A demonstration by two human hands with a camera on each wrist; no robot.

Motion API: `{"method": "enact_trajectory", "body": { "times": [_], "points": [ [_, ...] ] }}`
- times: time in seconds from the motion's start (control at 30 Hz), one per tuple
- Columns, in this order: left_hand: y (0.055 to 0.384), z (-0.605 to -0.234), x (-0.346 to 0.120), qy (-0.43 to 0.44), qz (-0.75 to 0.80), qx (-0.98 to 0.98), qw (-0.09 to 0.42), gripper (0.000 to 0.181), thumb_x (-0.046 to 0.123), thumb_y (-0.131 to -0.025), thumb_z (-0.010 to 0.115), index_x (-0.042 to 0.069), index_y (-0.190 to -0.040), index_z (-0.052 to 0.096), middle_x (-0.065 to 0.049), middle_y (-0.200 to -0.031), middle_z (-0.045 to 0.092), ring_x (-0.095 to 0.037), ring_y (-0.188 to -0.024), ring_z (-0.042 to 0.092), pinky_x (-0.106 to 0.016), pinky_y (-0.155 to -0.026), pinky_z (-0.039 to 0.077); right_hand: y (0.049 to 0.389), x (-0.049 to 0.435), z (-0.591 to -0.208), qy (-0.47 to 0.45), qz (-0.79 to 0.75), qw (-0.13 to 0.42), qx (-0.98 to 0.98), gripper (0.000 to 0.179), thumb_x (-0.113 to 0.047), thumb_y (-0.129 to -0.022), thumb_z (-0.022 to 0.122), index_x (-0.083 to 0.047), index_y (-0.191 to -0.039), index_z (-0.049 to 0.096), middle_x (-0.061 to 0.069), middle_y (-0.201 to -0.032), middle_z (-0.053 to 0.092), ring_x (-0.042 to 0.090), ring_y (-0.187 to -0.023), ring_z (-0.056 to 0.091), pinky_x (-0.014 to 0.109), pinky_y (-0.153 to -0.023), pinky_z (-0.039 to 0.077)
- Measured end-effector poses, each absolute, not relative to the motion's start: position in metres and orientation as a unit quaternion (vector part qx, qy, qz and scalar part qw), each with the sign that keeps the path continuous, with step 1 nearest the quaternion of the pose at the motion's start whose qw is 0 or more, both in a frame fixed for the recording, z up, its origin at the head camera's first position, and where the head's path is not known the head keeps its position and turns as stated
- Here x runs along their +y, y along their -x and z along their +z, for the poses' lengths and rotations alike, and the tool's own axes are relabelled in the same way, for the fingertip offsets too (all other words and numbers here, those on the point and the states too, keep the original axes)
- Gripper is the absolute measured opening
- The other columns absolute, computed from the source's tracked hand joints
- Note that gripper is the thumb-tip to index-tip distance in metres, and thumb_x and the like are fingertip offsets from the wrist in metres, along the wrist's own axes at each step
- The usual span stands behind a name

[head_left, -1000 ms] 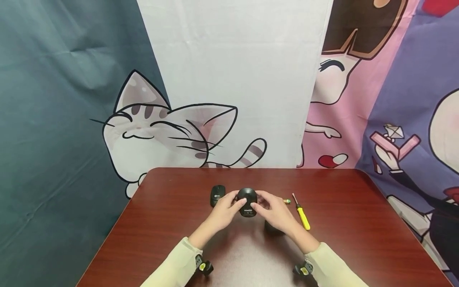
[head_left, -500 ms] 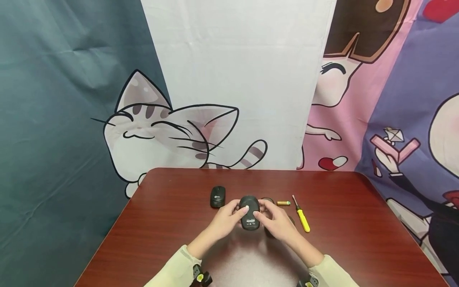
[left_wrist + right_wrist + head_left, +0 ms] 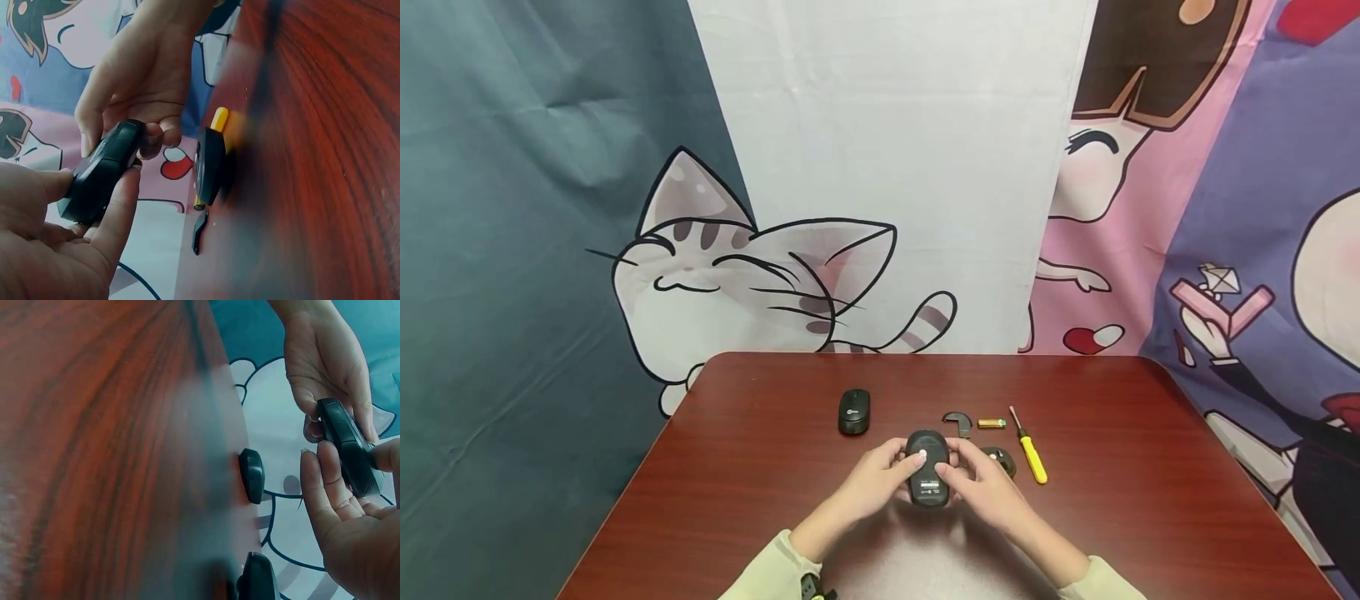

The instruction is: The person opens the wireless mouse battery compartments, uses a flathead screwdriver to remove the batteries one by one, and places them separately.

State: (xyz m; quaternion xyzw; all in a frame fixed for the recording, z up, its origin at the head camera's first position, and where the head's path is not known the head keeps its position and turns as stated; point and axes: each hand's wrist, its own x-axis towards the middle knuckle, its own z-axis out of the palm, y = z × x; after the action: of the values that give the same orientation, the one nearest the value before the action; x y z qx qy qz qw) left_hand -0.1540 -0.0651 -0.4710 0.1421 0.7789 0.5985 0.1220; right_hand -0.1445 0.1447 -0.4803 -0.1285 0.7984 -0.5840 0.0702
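Observation:
Both hands hold a black computer mouse (image 3: 929,492) above the table, its labelled underside turned toward the head camera. My left hand (image 3: 868,487) grips its left side, thumb on the underside. On the other side, my right hand (image 3: 992,493) grips it, thumb also on the underside. In the left wrist view, the mouse (image 3: 103,169) is seen edge-on between the fingers of both hands. A dark rounded part (image 3: 1002,458) with an uneven face lies just behind my right hand, partly hidden by it. Behind the held mouse is a thin black curved piece (image 3: 958,421).
Another black mouse (image 3: 854,411) sits at the back left of the hands. Toward the right lie a small battery (image 3: 992,423) and a screwdriver (image 3: 1033,458) with a yellow handle. The reddish-brown table (image 3: 737,467) ends at a printed curtain (image 3: 887,167).
Both hands have brought the mouse nearer the body and slightly right, with its underside facing up more fully. The curved piece, battery and dark rounded part have come into clearer view.

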Motion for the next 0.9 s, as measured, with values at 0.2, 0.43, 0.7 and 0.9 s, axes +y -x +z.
{"method": "enact_trajectory", "body": {
  "times": [0.2, 0.43, 0.7, 0.9],
  "points": [
    [0.149, -0.472, -0.063, -0.149, 0.61, 0.765, 0.145, 0.042, 0.029, -0.102, 0.062, -0.003, -0.128, 0.058, -0.006, -0.093, 0.064, -0.014, -0.076, 0.068, -0.032, -0.066, 0.065, 0.136, 0.149, -0.482, 0.134, -0.629, 0.105, 0.758, 0.049, -0.024, -0.1, 0.065, -0.001, -0.141, 0.049, 0.016, -0.104, 0.062, 0.024, -0.072, 0.071, 0.046, -0.064, 0.065],
    [0.146, -0.477, -0.061, -0.148, 0.615, 0.758, 0.16, 0.041, 0.029, -0.102, 0.062, -0.003, -0.127, 0.059, -0.006, -0.092, 0.064, -0.013, -0.075, 0.068, -0.029, -0.065, 0.064, 0.133, 0.154, -0.485, 0.135, -0.625, 0.111, 0.761, 0.049, -0.024, -0.101, 0.064, 0.003, -0.139, 0.049, 0.014, -0.102, 0.065, 0.022, -0.072, 0.07, 0.043, -0.061, 0.064],
    [0.143, -0.479, -0.058, -0.14, 0.621, 0.753, 0.165, 0.041, 0.029, -0.102, 0.062, -0.004, -0.126, 0.059, -0.006, -0.093, 0.066, -0.014, -0.075, 0.069, -0.029, -0.064, 0.064, 0.13, 0.156, -0.485, 0.143, -0.612, 0.113, 0.769, 0.047, -0.024, -0.101, 0.064, 0.003, -0.136, 0.05, 0.012, -0.091, 0.065, 0.023, -0.059, 0.067, 0.046, -0.056, 0.062],
    [0.142, -0.478, -0.057, -0.129, 0.624, 0.752, 0.169, 0.042, 0.029, -0.103, 0.06, -0.004, -0.128, 0.059, -0.007, -0.094, 0.067, -0.018, -0.077, 0.069, -0.032, -0.064, 0.065, 0.129, 0.156, -0.486, 0.138, -0.608, 0.106, 0.775, 0.047, -0.024, -0.101, 0.063, 0.004, -0.136, 0.051, 0.011, -0.089, 0.063, 0.022, -0.057, 0.066, 0.045, -0.055, 0.062]
  ]
}}
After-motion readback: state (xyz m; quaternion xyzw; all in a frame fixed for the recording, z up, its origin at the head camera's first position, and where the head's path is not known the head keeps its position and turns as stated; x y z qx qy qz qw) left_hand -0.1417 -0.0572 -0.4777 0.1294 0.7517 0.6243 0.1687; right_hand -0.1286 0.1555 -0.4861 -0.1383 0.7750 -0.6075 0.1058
